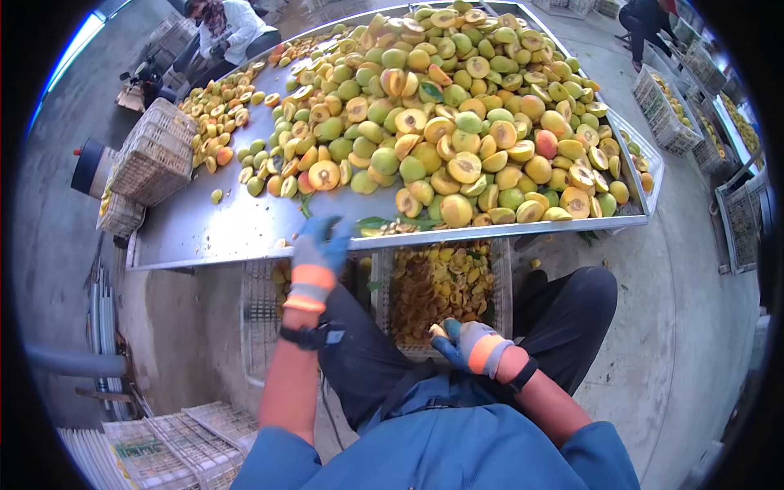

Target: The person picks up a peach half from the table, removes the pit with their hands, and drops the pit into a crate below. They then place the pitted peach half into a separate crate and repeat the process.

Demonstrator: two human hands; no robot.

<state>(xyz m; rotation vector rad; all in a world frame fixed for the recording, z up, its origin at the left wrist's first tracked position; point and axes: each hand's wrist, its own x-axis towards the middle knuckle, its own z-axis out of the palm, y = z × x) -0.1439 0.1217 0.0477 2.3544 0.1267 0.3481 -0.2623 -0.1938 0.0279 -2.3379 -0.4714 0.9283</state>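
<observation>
My left hand (321,249), in a blue and grey glove with an orange cuff, is over the front edge of the metal table (237,224). Its fingers are smeared by motion, so whether they hold anything does not show. My right hand (467,345), gloved the same way, is closed above my lap, beside the crate below. A small pale-yellow fruit piece (438,331) pokes out at its fingertips. A big heap of green and yellow stone fruit (457,122), many cut in half with brown middles, covers much of the table.
Under the table edge stands a crate of fruit scraps (441,294), with another crate (261,318) to its left. Stacked crates (155,155) stand at the table's left end. One person (233,33) sits at the far left, another (645,28) at the far right.
</observation>
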